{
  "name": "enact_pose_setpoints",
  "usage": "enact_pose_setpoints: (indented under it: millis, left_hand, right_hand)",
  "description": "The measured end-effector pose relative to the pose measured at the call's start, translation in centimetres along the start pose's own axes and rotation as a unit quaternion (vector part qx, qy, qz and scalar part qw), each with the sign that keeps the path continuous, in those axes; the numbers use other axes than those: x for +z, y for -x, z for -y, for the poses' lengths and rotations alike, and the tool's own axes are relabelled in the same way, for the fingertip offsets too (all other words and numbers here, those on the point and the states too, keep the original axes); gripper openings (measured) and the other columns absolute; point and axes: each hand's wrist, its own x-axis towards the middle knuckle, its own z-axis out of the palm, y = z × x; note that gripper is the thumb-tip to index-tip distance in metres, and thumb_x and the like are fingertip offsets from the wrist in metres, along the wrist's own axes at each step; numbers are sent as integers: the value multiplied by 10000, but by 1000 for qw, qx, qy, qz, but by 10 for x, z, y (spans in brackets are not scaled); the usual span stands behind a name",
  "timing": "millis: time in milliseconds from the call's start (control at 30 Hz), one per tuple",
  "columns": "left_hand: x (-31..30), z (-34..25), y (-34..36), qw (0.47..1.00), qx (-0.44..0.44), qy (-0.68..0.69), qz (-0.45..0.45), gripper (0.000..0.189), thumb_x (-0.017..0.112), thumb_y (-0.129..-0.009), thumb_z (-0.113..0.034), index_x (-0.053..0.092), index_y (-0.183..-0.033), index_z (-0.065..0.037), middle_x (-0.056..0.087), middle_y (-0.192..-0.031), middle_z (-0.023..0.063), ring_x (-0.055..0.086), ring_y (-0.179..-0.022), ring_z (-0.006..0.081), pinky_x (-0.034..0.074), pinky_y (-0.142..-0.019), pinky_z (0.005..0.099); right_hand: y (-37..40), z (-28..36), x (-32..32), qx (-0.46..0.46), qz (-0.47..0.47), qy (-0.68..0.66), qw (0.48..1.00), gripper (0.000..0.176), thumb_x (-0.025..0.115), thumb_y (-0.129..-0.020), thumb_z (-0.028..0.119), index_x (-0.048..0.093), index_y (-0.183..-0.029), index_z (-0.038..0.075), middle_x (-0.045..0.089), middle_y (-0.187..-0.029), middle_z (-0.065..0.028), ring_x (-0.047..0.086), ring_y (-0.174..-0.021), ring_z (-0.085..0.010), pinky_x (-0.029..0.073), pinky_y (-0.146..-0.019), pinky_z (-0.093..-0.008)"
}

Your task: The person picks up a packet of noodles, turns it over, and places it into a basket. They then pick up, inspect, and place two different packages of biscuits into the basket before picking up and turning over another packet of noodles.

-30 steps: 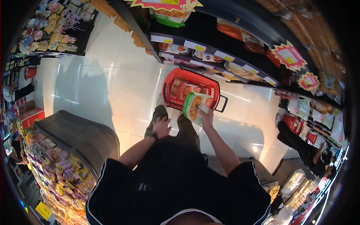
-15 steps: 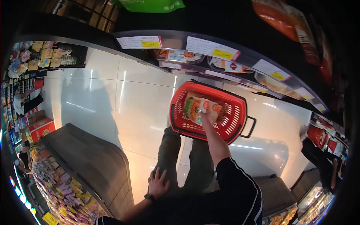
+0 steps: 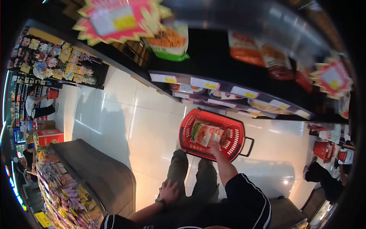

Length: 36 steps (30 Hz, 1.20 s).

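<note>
- The person's right hand (image 3: 215, 149) reaches down into a red shopping basket (image 3: 229, 124), at the lower edge of a green-and-white noodle bag (image 3: 204, 133); from where I stand I cannot tell whether the fingers grip it.
- That bag lies face up inside the basket, right against another package (image 3: 218, 133) (which one overlaps the other is hard to make out).
- The left hand (image 3: 169, 191) rests open, fingers spread, on a trouser leg (image 3: 178, 168), with a dark wristband (image 3: 162, 202) behind it.
- The basket stands on pale floor tiles (image 3: 150, 110), its black handle (image 3: 252, 145) jutting to the right.
- Beyond it, price labels (image 3: 205, 83) line a shelf edge, and a green-bottomed bag (image 3: 169, 44) stands above them, near a pink starburst sign (image 3: 114, 21).
</note>
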Motion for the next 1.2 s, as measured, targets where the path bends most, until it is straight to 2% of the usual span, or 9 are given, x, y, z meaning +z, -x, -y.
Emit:
enact_pose_setpoints:
  millis: [267,400,500,567,700,867,900,967,1200]
  left_hand:
    - [-17,-4,-5,997,-10,80,6,437,461,-894,-384,543,-1270,-177,454,-1393,137,402,-1257,433,402,-977,566]
    - [-26,6,-22,983,96,134,-79,372,491,-869,-334,617,-1141,-114,593,-1194,168,533,-1120,393,456,-924,491]
    - [-73,-10,-20,966,135,195,-105,328,526,-849,-291,641,-1082,-90,649,-1055,193,596,-1011,386,479,-890,463]
    - [-101,-13,-30,952,161,210,-156,314,547,-843,-267,648,-1072,-77,655,-1013,213,613,-968,394,488,-879,454]
    - [-197,-44,-55,893,237,278,-262,363,576,-863,-236,619,-1138,-4,648,-1053,236,619,-1002,389,500,-874,409]
    - [-314,-77,-85,794,304,371,-374,307,601,-861,-139,617,-1125,16,666,-999,210,652,-914,293,515,-789,348]
    - [-335,-82,-81,779,301,410,-368,295,601,-866,-127,614,-1122,19,676,-955,190,660,-855,234,520,-738,319]
    - [-368,-86,-68,758,315,460,-339,284,599,-875,-109,605,-1130,16,670,-899,156,634,-786,158,505,-671,284]
    - [-405,-77,-72,695,388,495,-350,277,569,-910,-86,581,-1172,3,664,-832,76,605,-689,100,489,-599,248]
  right_hand:
    - [185,84,-96,-18,6,-30,999,90,590,-840,122,615,-886,49,664,-735,-93,623,-539,-149,501,-437,-278]
    - [229,113,-114,-38,-20,-44,998,128,585,-885,175,637,-840,67,685,-748,-82,651,-577,-175,502,-464,-280]
    - [224,174,-104,-349,-128,122,920,159,592,-896,170,632,-848,23,670,-715,-64,636,-582,-146,481,-497,-266]
    - [249,271,-94,-357,-60,-57,930,182,600,-901,167,627,-847,-5,638,-665,-50,601,-574,-108,457,-527,-250]
    - [251,449,-79,-556,-146,-127,808,135,633,-866,55,584,-971,-13,599,-723,-42,554,-598,-84,453,-559,-242]
    - [199,569,-61,-520,-281,1,807,527,795,-699,167,575,-1146,-7,671,-1008,-138,638,-946,-242,482,-820,-329]
    - [232,584,-65,-444,-144,-85,880,653,815,-664,214,548,-1218,-5,617,-1189,-180,570,-1126,-278,434,-926,-343]
    - [200,596,-56,-398,-83,-58,912,609,774,-717,184,525,-1239,-7,580,-1251,-171,541,-1166,-271,420,-944,-346]
    - [158,594,-31,-362,-217,-136,897,408,693,-760,70,584,-1143,-16,632,-1160,-151,589,-1078,-249,448,-894,-342]
